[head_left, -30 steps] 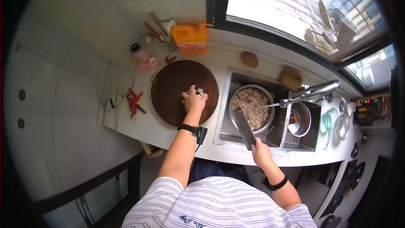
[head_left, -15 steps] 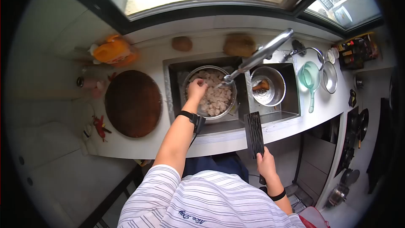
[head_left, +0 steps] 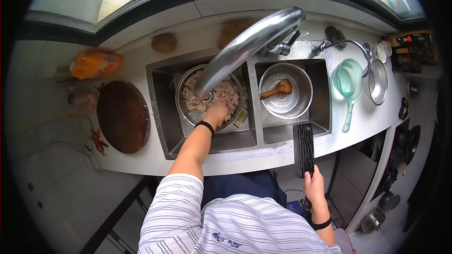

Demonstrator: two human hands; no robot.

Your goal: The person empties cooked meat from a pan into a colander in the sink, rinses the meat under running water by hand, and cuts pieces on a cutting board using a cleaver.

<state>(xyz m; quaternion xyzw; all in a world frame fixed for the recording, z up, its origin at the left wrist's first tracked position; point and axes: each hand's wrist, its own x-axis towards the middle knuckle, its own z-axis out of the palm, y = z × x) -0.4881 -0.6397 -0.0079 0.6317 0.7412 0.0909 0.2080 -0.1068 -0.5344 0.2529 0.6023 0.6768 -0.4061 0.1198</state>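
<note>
My left hand (head_left: 217, 112) reaches down into a round metal bowl (head_left: 180, 108) in the left sink basin, its fingers stretched out against pale chunks of raw meat (head_left: 195, 99). The fingertips are partly lost among the pieces. Over the bowl arches a chrome faucet (head_left: 254, 42), hiding some of the meat. My right hand (head_left: 314, 189) is closed around the handle of a cleaver (head_left: 304, 149). Its broad, dark, streaked blade points up in front of the counter edge, beside the right basin and apart from the bowl.
A steel pot (head_left: 308, 89) with a wooden-looking utensil (head_left: 281, 88) sits in the right basin (head_left: 322, 117). Right of it lie a green ladle-like scoop (head_left: 348, 82) and a metal bowl (head_left: 378, 82). A round dark board (head_left: 123, 117) and an orange jug (head_left: 94, 64) are at left.
My left hand has moved toward the near side of the bowl, its fingers going down into the meat. The view has shifted, and the faucet looks larger. The cleaver stays in my right hand.
</note>
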